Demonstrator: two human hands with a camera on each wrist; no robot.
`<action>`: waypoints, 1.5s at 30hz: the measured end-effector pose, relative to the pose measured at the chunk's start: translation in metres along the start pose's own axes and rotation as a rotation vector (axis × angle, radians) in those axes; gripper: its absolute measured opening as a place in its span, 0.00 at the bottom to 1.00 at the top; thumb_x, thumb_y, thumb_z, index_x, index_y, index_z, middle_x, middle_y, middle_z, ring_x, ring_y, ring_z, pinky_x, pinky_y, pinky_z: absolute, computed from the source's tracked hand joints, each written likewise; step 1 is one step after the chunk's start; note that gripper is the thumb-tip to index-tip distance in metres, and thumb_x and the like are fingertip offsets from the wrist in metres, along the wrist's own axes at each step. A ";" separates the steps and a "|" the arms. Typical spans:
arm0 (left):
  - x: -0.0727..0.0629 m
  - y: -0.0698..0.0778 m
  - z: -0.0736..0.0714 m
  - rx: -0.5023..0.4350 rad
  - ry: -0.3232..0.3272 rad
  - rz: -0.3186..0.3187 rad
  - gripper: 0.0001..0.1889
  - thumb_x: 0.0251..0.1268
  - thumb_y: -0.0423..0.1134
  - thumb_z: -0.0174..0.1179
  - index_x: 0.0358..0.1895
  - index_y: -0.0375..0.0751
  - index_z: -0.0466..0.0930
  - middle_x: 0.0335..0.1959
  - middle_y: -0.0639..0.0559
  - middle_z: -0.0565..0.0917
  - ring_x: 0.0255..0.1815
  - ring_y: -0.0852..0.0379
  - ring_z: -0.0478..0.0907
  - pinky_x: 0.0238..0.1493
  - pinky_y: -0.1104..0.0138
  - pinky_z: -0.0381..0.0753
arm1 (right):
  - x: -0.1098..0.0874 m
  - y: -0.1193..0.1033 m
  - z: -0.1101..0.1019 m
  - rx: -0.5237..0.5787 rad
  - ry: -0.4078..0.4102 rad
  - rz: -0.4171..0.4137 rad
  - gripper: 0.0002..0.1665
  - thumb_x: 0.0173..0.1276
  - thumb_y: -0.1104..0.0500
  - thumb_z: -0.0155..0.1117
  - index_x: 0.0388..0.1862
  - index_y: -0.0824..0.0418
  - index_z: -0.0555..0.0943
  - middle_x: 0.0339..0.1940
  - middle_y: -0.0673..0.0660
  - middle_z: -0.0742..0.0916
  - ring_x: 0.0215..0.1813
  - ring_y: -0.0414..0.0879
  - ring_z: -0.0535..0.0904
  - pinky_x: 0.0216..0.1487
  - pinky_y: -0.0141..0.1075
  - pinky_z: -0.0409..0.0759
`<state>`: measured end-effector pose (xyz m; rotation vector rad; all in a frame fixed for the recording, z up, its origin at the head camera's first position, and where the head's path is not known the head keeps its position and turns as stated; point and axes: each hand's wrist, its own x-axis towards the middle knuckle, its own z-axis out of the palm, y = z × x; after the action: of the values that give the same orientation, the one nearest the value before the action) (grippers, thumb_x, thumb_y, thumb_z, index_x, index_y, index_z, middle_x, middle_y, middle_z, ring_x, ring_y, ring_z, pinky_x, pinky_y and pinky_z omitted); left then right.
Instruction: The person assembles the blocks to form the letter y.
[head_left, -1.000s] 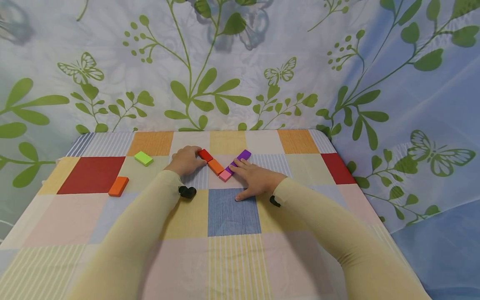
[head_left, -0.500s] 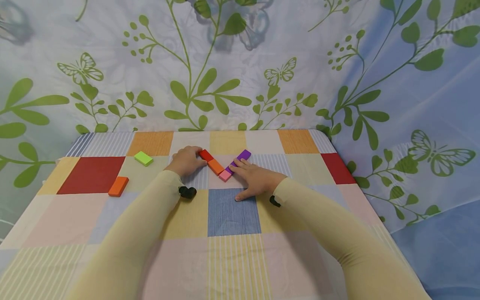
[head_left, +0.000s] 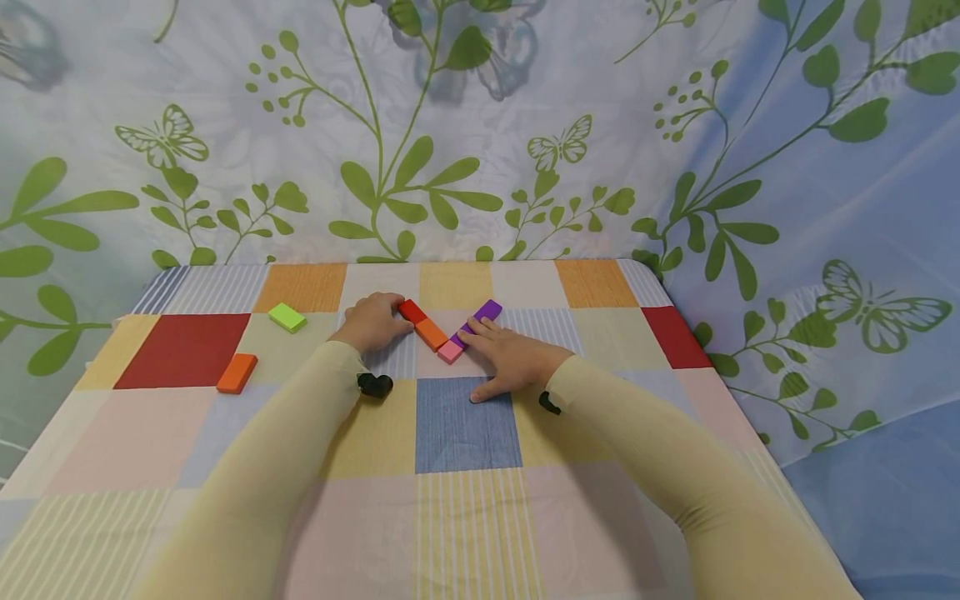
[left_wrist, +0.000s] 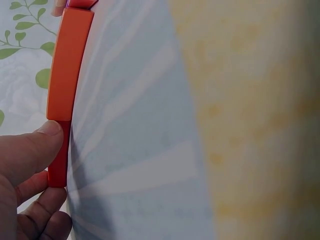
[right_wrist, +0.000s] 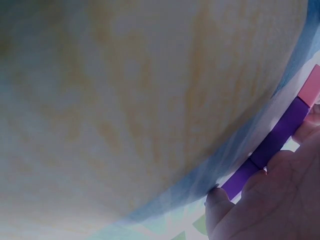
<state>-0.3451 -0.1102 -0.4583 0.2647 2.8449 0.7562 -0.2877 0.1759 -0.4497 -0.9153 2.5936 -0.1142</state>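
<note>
Several small rectangular blocks form a V on the cloth. Its left side is a red block (head_left: pixel 412 311) end to end with an orange block (head_left: pixel 431 334); a pink block (head_left: pixel 450 352) lies at the corner. Two purple blocks (right_wrist: pixel 281 132) run along the right side. My left hand (head_left: pixel 369 322) pinches the red block, thumb near its joint with the orange one and fingers at its far end. My right hand (head_left: pixel 517 358) lies with fingers spread and fairly straight against the purple blocks, partly covering them; its thumb stands apart on the cloth.
A lime green block (head_left: pixel 287 317) and a separate orange block (head_left: pixel 237 373) lie to the left on the patchwork tablecloth (head_left: pixel 468 425). A leaf-patterned curtain (head_left: pixel 450 125) hangs behind the table's back edge and along the right side.
The orange block in the V now sits flush against the red one, with the small gap between them gone. Both hands stay almost still.
</note>
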 end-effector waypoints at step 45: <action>-0.005 0.003 0.000 0.005 0.004 0.009 0.34 0.71 0.48 0.66 0.77 0.42 0.71 0.74 0.39 0.76 0.73 0.33 0.70 0.72 0.38 0.61 | 0.002 0.004 0.002 0.004 0.008 -0.014 0.71 0.61 0.23 0.69 0.90 0.48 0.44 0.91 0.56 0.43 0.90 0.55 0.35 0.88 0.52 0.44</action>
<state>-0.3402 -0.1083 -0.4559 0.2778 2.8517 0.7524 -0.2911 0.1780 -0.4537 -0.9340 2.5932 -0.1275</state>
